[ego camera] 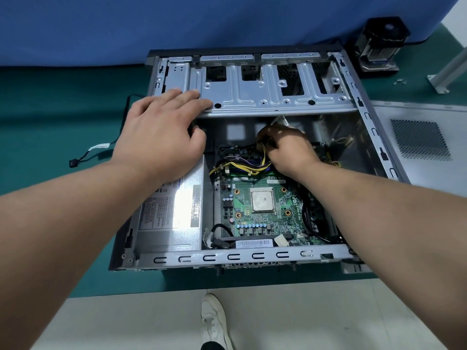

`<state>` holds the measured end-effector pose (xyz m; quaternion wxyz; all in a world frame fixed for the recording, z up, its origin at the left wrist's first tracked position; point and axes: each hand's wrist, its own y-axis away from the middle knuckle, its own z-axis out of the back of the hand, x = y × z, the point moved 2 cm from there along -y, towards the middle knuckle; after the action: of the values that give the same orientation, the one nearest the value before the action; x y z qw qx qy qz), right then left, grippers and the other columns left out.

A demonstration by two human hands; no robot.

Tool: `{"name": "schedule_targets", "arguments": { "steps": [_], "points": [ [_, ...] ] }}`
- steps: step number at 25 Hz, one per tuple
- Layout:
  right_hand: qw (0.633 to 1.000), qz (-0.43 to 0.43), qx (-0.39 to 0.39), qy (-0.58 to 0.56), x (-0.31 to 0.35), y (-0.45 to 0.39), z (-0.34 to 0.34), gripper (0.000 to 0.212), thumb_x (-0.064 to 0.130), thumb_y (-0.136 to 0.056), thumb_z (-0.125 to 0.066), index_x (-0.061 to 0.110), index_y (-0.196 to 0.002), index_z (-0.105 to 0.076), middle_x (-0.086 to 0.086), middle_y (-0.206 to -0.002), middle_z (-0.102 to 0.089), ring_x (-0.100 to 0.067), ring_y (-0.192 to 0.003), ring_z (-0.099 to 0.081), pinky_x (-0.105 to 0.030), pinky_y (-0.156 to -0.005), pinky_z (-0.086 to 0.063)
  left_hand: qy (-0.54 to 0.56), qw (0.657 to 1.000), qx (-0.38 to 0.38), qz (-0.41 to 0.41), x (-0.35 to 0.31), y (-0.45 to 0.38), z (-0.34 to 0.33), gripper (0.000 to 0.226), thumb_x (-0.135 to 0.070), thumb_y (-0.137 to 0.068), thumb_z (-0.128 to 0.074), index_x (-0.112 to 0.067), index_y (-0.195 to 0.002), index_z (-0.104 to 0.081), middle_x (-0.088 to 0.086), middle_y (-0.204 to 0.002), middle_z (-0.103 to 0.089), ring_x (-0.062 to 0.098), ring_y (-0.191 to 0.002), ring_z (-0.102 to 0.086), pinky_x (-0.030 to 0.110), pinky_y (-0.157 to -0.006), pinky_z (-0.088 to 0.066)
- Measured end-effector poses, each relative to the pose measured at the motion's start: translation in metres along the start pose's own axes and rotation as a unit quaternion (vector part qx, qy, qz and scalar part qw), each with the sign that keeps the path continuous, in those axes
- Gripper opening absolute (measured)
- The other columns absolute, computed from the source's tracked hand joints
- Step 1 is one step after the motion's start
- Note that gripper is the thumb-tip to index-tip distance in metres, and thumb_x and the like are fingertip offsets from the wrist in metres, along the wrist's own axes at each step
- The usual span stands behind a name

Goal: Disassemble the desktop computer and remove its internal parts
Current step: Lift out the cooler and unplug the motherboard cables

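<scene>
An open desktop case (235, 256) lies on its side on the green table. Inside sit the silver power supply (171, 213) at the left and the green motherboard (262, 218) with its bare processor (262, 201) in the middle. My left hand (161, 132) rests on the edge of the metal drive cage (273, 97), fingers flat on top and thumb tucked under the edge. My right hand (285, 147) reaches deep into the case, and its fingers curl round the bundle of yellow and black power cables (242, 168) at the motherboard's far edge.
The removed side panel (424, 147) lies to the right of the case. A black cooler (381, 46) stands at the back right, with small screws (400, 81) near it. A loose black cable (98, 150) lies left of the case. My white shoe (214, 322) shows below the table edge.
</scene>
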<state>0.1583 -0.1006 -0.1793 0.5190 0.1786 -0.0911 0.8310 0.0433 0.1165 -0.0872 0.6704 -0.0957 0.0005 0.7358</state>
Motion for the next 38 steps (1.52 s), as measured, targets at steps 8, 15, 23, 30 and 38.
{"name": "schedule_targets", "arguments": {
  "steps": [8,15,23,30,38],
  "points": [
    [0.997,-0.046,-0.001,-0.057,0.007,-0.001,0.002,0.029,0.021,-0.095,-0.058,0.029,-0.121,-0.068,-0.012,-0.115,-0.07,-0.035,-0.104,-0.065,-0.036,-0.088,-0.053,-0.003,1.0,0.007,0.003,-0.001,0.001,0.002,0.059,-0.038,-0.093,-0.035,-0.043,-0.151,-0.042,-0.019,-0.163,-0.035,0.006,-0.153,-0.023,0.037,-0.122,-0.012],
    [0.995,-0.048,0.051,-0.071,-0.001,0.004,0.015,0.043,0.012,-0.096,-0.051,0.03,-0.132,-0.067,-0.011,-0.125,-0.068,-0.027,-0.096,-0.06,-0.023,-0.08,-0.043,0.005,1.0,0.008,0.002,-0.001,0.0,0.002,0.06,-0.039,-0.091,-0.034,-0.042,-0.15,-0.044,-0.018,-0.162,-0.037,0.007,-0.153,-0.024,0.038,-0.123,-0.013],
    [0.98,-0.009,0.149,0.132,-0.004,0.003,0.044,0.054,-0.002,-0.087,-0.051,0.025,-0.133,-0.061,-0.01,-0.112,-0.065,-0.03,-0.093,-0.057,-0.035,-0.08,-0.052,0.013,1.0,0.009,-0.001,0.0,0.001,0.004,0.053,-0.037,-0.099,-0.041,-0.043,-0.151,-0.043,-0.017,-0.162,-0.036,0.008,-0.153,-0.024,0.038,-0.123,-0.011],
    [0.985,0.011,0.111,0.131,-0.005,-0.001,0.032,0.047,0.003,-0.089,-0.055,0.024,-0.13,-0.063,-0.01,-0.117,-0.066,-0.031,-0.102,-0.062,-0.034,-0.083,-0.055,0.015,0.997,-0.012,-0.071,-0.004,0.009,0.009,0.059,-0.061,-0.092,-0.034,-0.035,-0.141,-0.057,-0.01,-0.149,-0.056,0.018,-0.144,-0.044,0.048,-0.115,-0.032],
    [0.986,0.0,0.104,0.133,-0.005,-0.006,0.034,0.04,0.005,-0.095,-0.053,0.029,-0.125,-0.065,-0.011,-0.127,-0.062,-0.032,-0.111,-0.061,-0.033,-0.088,-0.052,-0.083,0.919,0.281,-0.265,-0.109,0.017,-0.029,0.042,-0.048,-0.1,-0.047,-0.044,-0.142,-0.051,-0.011,-0.14,-0.056,0.018,-0.126,-0.057,0.044,-0.095,-0.055]
  ]
}}
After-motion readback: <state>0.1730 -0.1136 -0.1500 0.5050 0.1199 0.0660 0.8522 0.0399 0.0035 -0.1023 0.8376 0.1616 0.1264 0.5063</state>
